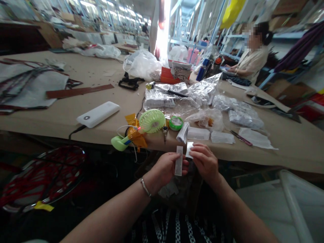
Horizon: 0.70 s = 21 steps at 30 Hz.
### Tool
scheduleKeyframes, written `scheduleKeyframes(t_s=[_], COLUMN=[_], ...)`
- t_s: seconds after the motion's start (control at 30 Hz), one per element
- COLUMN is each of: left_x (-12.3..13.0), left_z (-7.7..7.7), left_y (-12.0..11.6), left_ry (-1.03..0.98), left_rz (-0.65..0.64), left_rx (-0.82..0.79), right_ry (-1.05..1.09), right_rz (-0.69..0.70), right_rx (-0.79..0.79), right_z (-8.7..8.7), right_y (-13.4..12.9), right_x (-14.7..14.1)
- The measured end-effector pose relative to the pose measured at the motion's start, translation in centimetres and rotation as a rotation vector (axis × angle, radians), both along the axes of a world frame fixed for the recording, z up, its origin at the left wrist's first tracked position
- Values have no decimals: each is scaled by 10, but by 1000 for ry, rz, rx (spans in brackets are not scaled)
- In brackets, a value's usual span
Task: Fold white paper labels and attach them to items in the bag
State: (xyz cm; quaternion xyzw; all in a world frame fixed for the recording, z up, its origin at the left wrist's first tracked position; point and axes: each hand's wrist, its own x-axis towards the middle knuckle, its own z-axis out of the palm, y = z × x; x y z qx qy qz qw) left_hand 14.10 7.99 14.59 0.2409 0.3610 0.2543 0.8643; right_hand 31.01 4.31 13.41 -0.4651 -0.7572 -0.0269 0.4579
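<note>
My left hand (165, 167) pinches a narrow white paper strip (179, 161) and holds it upright just below the table's front edge. My right hand (205, 161) grips a smaller white paper piece (189, 149) right beside the strip's top. Both hands hover over my lap, in front of small stacks of white labels (197, 134) lying on the table. A metal bracelet sits on my left wrist.
On the brown table (76, 116) lie a white power bank (98, 114), a green hand fan (152, 120), a green tape roll (176, 123), clear plastic bags (205, 89) and a pen (241, 137). A seated person (253, 55) works at the far right. A red-corded basket (40, 175) sits at lower left.
</note>
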Motion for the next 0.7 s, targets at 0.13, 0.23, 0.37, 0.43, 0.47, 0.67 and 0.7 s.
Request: scheduleKeyframes(t_s=[0.13,0.23,0.37,0.43,0.47,0.67,0.7], left_x=[-2,-5,-9,-9,-9,-10,-11], left_z=[-1,-1,-5,-7,-9,-5,-3], left_y=[-3,-4,-6,-7,-7,-8,-9], left_ry=[-160,-193,-229,-226,-214,-103,-59], left_rz=[2,-5,-36,-45,-47,-61,-84], left_rx=[-18,-45,-11,11,16,-16,-25], right_ry=[-101,-158,-211,-232,-238,-196,-183], right_rz=[217,268,276,273,270,179,96], right_rx=[-35,-59,-74,-70,-71,-76,-72], right_z=[-3,-7,-10,-11,-10,-4,-3], right_y=[-11,-13,-13,-14,-16,-23,-23], right_x=[-19,-23,-23,-24,-24,-7,3])
